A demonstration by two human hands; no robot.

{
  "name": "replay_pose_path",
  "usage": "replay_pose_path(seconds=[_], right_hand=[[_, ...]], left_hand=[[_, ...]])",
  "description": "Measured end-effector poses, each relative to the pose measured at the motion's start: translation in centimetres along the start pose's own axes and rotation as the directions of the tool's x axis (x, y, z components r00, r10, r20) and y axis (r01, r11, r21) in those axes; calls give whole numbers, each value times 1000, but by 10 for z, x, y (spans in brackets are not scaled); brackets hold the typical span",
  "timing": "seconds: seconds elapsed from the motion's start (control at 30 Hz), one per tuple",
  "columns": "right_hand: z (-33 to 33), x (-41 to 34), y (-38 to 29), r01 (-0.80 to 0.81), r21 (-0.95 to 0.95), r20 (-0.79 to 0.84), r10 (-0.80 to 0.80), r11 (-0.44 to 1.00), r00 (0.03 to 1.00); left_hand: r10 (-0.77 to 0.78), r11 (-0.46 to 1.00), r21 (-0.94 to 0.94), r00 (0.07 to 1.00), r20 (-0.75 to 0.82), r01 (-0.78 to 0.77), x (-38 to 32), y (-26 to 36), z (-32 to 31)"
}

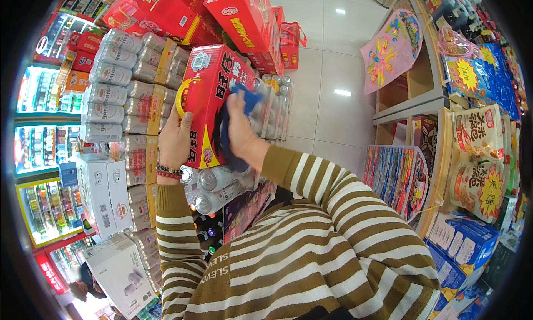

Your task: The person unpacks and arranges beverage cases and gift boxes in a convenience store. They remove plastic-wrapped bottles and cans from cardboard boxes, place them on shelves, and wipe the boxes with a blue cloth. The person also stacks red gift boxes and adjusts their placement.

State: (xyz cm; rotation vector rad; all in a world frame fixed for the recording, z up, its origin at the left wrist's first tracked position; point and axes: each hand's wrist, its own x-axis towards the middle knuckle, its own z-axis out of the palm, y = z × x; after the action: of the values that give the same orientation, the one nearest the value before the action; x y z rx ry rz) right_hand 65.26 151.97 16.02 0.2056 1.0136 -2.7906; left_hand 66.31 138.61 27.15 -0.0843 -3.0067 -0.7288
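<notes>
A red carton (210, 82) of Want Want milk drink, with a yellow plastic handle (181, 96) on one end, rests on packs of silver drink cans (214, 179). My left hand (175, 139) holds the carton's left end, just below the handle, with the thumb lying over its edge. In my right hand (241, 122) is a blue cloth (247, 99), pressed to the carton's right face. Part of the cloth is blurred and hangs below the fingers. My right hand and the cloth hide some of the carton's printing.
Stacked Yanjing beer cans (110, 74) stand left of the carton. Red gift boxes (239, 22) are piled beyond it. White cartons (102, 195) sit at lower left, near lit drink fridges (37, 149). Right of the tiled aisle (333, 112) are wooden shelves (410, 99) with snack bags (476, 134).
</notes>
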Motion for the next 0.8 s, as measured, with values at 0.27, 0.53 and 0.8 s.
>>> replay_pose_path(seconds=[0.27,0.53,0.8], right_hand=[[76,0,-77,735,-655,718,-157,177,678],[56,61,-80,645,-728,658,-504,-234,559],[28,8,-65,738,-675,595,-590,2,545]], left_hand=[[161,977,-142,987,-9,-161,-3,-62,11],[-20,999,-29,999,-34,19,3,-1,2],[10,994,-105,999,-39,-14,4,-27,6]])
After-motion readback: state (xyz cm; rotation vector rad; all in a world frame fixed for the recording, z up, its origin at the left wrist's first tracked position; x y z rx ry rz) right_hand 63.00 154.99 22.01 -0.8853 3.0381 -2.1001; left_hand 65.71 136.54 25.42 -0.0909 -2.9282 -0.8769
